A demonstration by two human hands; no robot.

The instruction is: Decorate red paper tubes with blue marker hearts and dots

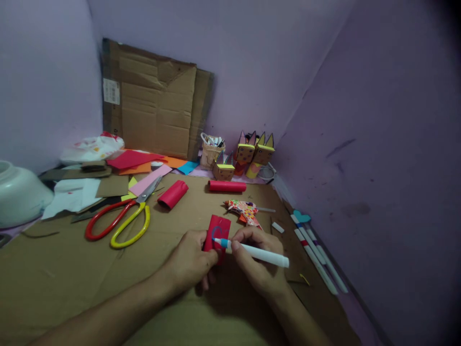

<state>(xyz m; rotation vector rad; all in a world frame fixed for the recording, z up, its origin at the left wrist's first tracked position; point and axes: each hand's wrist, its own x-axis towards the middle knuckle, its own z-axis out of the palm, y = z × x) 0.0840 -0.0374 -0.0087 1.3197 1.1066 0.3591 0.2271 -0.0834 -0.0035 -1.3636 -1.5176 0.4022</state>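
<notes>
My left hand [190,262] grips a small red paper piece [218,229] and holds it upright on the brown cardboard sheet [72,278]. My right hand [257,269] pinches a white marker pen [259,253], its blue tip touching the red paper where a blue curved line shows. Both hands are closed and meet at the middle of the sheet.
Red-and-yellow scissors [122,218] lie to the left, beside two red paper rolls [173,194] [226,186]. A patterned paper figure [245,211] lies just beyond my hands. Paper fox boxes [254,154], a small basket [211,151], several markers [317,257], coloured paper scraps [133,161], a white bowl [19,192] and leaning cardboard [154,110] surround them.
</notes>
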